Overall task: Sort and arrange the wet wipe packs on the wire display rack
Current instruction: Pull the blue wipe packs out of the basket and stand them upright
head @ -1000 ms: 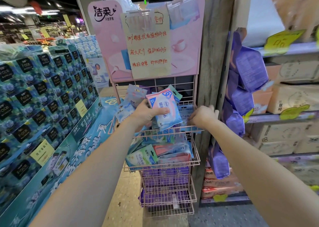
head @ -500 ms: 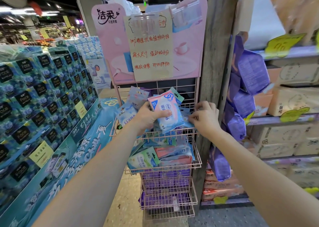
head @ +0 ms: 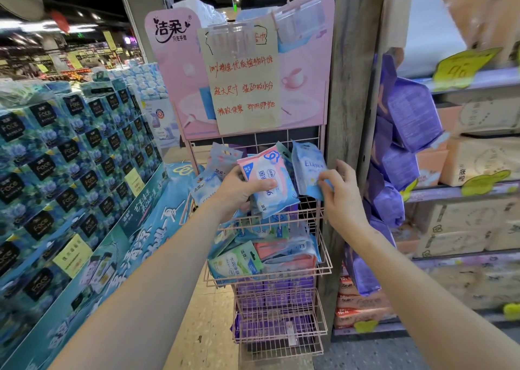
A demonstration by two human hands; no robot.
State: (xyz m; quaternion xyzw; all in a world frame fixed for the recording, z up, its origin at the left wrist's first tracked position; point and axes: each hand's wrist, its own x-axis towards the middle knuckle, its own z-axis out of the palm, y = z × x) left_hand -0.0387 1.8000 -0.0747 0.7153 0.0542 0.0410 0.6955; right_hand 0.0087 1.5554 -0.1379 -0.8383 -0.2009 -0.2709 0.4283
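1. 2 bare forearms reach forward from the bottom edge toward a pink wire rack (head: pixel 270 268) standing against a grey wooden post (head: pixel 351 88).
2. The left hand (head: pixel 236 192) is closed on a pink and blue pack (head: pixel 270 184), thumb across its front and fingers behind; the pack is tilted and held just above the front rail of the top basket (head: pixel 309 215).
3. The right hand (head: pixel 342 192) pinches the lower corner of a pale blue pack (head: pixel 305 167) between thumb and fingertips; this pack stands nearly upright at the right end of the top basket, touching the pink and blue pack's right edge.
4. More blue packs (head: pixel 222 161) lean at the basket's left end, behind the left hand.
5. The middle basket (head: pixel 323 270) holds a loose heap of packs: a green pack (head: pixel 239 260) at the front left, red and blue ones beside it.
6. The 2 lower baskets hold purple packs (head: pixel 270 291) in rows.
7. Above the top basket, a pink header board (head: pixel 174 68) carries a handwritten paper sign (head: pixel 242 88) in red.
8. To the left, dark blue tissue boxes (head: pixel 70 150) are stacked in a sloping wall.
9. To the right, purple bags (head: pixel 410 116) hang beside shelves of beige tissue packs (head: pixel 484 161).
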